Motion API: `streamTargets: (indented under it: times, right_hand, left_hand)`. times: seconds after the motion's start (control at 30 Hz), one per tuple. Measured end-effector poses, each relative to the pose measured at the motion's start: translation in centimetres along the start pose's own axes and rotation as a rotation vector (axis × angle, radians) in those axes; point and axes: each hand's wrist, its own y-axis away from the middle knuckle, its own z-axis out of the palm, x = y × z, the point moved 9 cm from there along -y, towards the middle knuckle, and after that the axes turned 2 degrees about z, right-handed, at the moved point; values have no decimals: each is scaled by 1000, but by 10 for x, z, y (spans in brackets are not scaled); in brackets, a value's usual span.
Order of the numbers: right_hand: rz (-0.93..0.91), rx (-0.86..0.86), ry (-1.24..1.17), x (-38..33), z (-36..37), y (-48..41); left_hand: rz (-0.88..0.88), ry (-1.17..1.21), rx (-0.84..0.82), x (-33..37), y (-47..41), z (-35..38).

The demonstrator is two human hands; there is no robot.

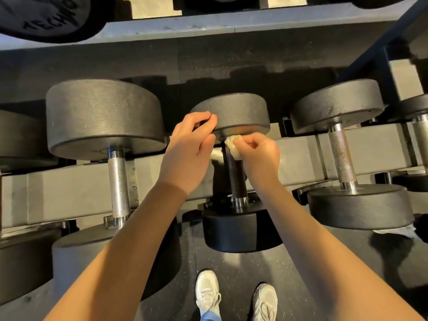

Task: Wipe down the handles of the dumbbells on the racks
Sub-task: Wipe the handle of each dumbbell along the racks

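A black dumbbell lies across the rack's grey rail in the middle of the view, its dark handle running toward me. My right hand pinches a small crumpled cream wipe against the far end of that handle, just under the far head. My left hand grips the left rim of that far head, thumb and fingers curled on its edge. A larger dumbbell with a bright knurled handle lies to the left. Another dumbbell lies to the right.
The grey rack rail runs left to right under the handles. An upper shelf with more black weights hangs overhead. A dark rack upright stands at right. My white shoes stand on the speckled black floor below.
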Motion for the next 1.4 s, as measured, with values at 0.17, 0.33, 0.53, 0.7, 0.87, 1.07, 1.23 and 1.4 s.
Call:
streamTargets:
  times: [0.17,0.33,0.53,0.7,0.87,1.07,1.23,1.4]
  right_hand:
    - [11,-57,165,7,-2,12]
    - [-42,-214,380,13,-10,30]
    - [-35,-359,579,24,-9,42]
    - [46,-195,328,13,-10,32]
    - [32,-60,146,-5,-6,8]
    - [-69,-100,272,-6,-4,15]
    - [-77,-246,476,15,-5,37]
    - [-62,-284,480,16,-10,47]
  left_hand:
    - [-7,23,13,0,2,0]
    - [-21,60,4,0,4,1]
    - [-44,83,2,1,8,4]
    - [-106,152,-21,-3,7,8]
    - [-99,174,-46,1,8,7]
    - [-89,148,-60,3,8,6]
    - [-93,116,-119,4,18,9]
    - [-141,10,-132,-10,51,-8]
